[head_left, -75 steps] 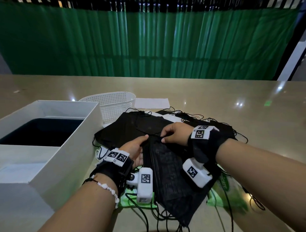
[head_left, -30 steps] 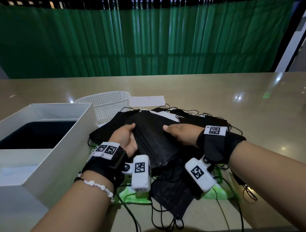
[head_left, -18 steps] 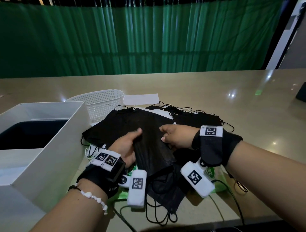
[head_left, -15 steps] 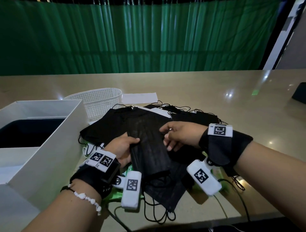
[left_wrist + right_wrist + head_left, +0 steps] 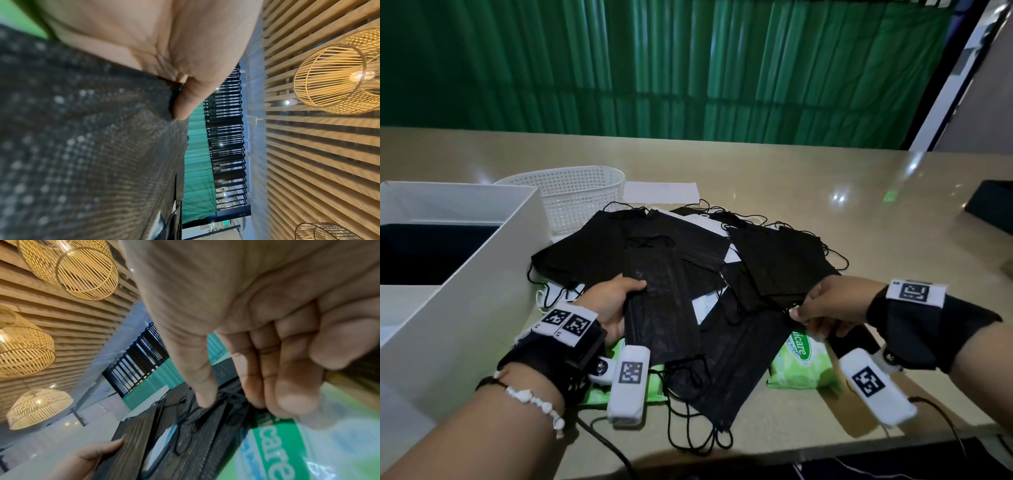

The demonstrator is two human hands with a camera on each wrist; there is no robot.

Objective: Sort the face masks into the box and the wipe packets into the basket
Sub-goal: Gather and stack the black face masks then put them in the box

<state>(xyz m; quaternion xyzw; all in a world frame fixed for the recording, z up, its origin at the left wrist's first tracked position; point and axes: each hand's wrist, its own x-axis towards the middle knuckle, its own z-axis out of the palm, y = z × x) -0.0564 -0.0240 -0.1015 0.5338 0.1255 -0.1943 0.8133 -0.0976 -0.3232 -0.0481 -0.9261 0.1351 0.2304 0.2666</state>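
Black masks [image 5: 654, 260] are lying heaped on our table [image 5: 859, 212], beside the box [image 5: 482, 260] and basket [image 5: 571, 192].
Our left hand [image 5: 609, 305] is gripping one mask [image 5: 661, 308]; our right hand [image 5: 828, 305] is hovering loosely curled, holding nothing, over a half-buried wipe packet [image 5: 804, 363]; another is mostly hidden.

Most of the wipe packet [image 5: 803, 363] near the right hand [image 5: 832, 308] lies under black masks [image 5: 722, 359], its label cut to "icare"; the right wrist view shows it blurred. A second green packet [image 5: 650, 383] is nearly covered by the left hand [image 5: 609, 305] and its wrist camera. The left wrist view is filled by blurred mask cloth [image 5: 92, 154]. The box [image 5: 482, 274] runs off the left edge; a dark thing [image 5: 993, 209] is cut off at right.
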